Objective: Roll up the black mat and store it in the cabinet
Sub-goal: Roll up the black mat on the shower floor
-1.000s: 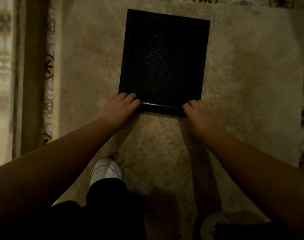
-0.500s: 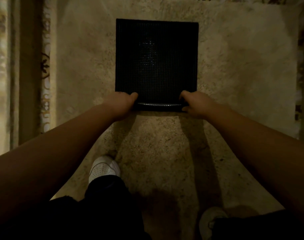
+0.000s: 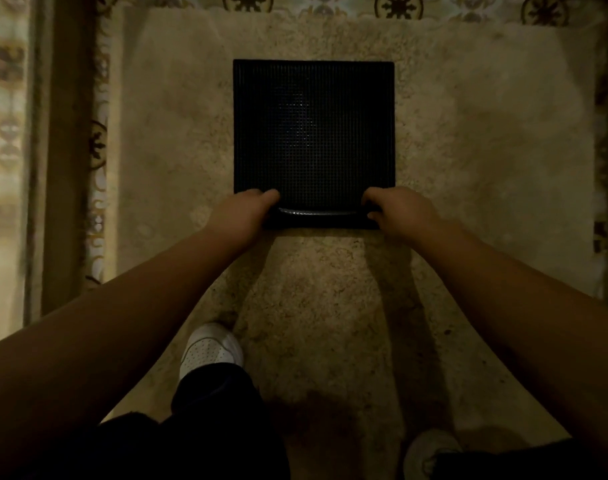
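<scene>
The black mat (image 3: pixel 313 133), with a fine grid texture, lies flat on a beige shaggy rug (image 3: pixel 486 150). Its near edge is curled over into a thin glossy roll (image 3: pixel 318 216). My left hand (image 3: pixel 242 211) grips the roll's left end, fingers curled over the top. At the right end my right hand (image 3: pixel 398 211) holds it the same way. The cabinet is not in view.
My two feet in white shoes (image 3: pixel 209 348) stand on the rug near the bottom of the view. Patterned floor tiles (image 3: pixel 247 1) border the rug at the top and left. A dark vertical strip (image 3: pixel 67 150) runs along the left side.
Both hands have curled the mat's near edge further over and pushed it away from me; the flat part of the mat looks shorter. The view has shifted slightly.
</scene>
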The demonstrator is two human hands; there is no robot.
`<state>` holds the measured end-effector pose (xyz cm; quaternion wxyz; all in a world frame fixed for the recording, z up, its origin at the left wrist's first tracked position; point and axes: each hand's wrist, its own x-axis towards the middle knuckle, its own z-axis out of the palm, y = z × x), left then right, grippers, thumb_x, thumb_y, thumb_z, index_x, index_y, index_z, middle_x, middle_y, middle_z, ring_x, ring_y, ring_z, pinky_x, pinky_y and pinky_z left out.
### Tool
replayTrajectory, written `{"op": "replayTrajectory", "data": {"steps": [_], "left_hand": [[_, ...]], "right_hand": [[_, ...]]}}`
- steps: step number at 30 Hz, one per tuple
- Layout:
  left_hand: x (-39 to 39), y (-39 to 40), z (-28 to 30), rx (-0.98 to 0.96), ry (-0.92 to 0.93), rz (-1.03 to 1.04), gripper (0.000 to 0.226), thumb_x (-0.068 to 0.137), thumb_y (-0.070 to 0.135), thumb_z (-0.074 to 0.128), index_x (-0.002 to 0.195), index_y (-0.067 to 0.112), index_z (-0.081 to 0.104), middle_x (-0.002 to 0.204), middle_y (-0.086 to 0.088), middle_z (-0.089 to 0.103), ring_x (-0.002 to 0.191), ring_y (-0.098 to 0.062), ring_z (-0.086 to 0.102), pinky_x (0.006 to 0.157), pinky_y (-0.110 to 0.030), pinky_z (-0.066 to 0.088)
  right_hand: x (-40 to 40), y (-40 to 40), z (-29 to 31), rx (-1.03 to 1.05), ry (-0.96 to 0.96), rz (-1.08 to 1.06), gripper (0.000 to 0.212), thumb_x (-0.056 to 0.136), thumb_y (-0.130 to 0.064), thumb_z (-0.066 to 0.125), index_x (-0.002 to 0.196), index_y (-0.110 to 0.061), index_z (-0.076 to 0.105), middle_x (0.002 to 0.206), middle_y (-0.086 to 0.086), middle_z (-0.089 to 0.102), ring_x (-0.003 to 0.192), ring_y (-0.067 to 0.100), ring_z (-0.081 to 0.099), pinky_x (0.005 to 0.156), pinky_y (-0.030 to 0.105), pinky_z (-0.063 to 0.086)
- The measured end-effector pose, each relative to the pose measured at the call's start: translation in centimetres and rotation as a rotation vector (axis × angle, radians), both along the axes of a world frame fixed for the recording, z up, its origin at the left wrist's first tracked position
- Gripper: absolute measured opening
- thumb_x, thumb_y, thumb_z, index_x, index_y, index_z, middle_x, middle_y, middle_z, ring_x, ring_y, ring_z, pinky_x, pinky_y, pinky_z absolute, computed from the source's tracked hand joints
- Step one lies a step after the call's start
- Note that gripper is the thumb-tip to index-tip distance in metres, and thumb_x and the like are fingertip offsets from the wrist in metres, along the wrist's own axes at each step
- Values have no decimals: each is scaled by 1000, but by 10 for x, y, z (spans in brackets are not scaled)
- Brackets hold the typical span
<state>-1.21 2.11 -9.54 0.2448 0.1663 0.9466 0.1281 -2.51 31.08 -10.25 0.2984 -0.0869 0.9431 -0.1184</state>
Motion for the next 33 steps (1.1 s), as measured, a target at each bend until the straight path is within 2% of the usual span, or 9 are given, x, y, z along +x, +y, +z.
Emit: {"op": "replayTrajectory", "data": {"steps": [5, 8, 11, 15, 18, 20, 22, 26, 33], "left_hand": [[13, 5, -1, -157, 140, -126, 27, 87, 10, 56, 114, 8, 56, 118, -20, 54, 107, -38, 49, 80, -47, 48], [20, 2, -7, -158, 128, -158, 42, 90, 11, 51, 131, 4, 47, 134, -23, 50, 121, -40, 47, 98, -49, 44], [30, -5, -17, -193, 91, -204, 65, 96, 20, 43, 151, 0, 15, 158, -23, 15, 147, -35, 13, 119, -45, 11], [27, -4, -24, -203, 107, -178, 67, 97, 24, 36, 151, 1, 3, 161, -21, 3, 148, -34, -1, 119, -44, 1], [14, -4, -19, -198, 116, -160, 63, 95, 10, 43, 151, 4, 14, 158, -24, 13, 147, -38, 10, 118, -47, 14], [3, -3, -13, -220, 133, -142, 62, 90, 8, 52, 147, 6, 28, 148, -27, 30, 136, -42, 26, 110, -48, 33], [-4, -1, -9, -218, 130, -133, 58, 86, 8, 58, 141, 8, 36, 133, -23, 42, 121, -38, 39, 98, -45, 43], [-7, 2, -6, -194, 127, -116, 56, 85, 6, 61, 137, 6, 42, 126, -19, 50, 114, -35, 47, 92, -42, 44], [11, -5, -2, -134, 116, -89, 61, 86, 9, 61, 142, 3, 35, 132, -20, 53, 117, -37, 50, 93, -42, 45]], "right_hand": [[0, -1, 3, 10, 91, 39, 27, 92, -20, 60, 117, -15, 67, 117, 13, 59, 110, 34, 52, 87, 44, 49], [14, -5, 4, 26, 164, 70, 25, 92, -15, 56, 113, -9, 69, 104, 16, 66, 99, 35, 58, 81, 44, 51], [25, -9, 4, 89, 242, 91, 21, 88, -10, 55, 107, -6, 62, 95, 18, 67, 87, 37, 61, 71, 45, 54], [42, -7, -7, 157, 207, 180, 59, 93, -34, 58, 141, -4, 41, 143, 19, 49, 131, 35, 44, 104, 47, 41], [35, -7, -13, 166, 193, 177, 61, 95, -23, 56, 148, -6, 31, 153, 17, 35, 141, 34, 30, 112, 43, 29], [26, -9, -10, 143, 237, 170, 56, 93, -12, 58, 144, -3, 37, 153, 20, 33, 140, 39, 28, 109, 46, 32], [18, -12, -6, 135, 273, 170, 48, 88, -5, 59, 135, -1, 48, 142, 24, 43, 127, 41, 40, 96, 46, 42], [1, -13, 1, 147, 173, 169, 32, 89, -14, 59, 120, -5, 58, 112, 16, 56, 103, 34, 53, 74, 40, 50], [-17, -8, 5, 148, 22, 211, 44, 85, -36, 68, 119, -14, 52, 105, 15, 64, 90, 33, 61, 63, 33, 42]]}}
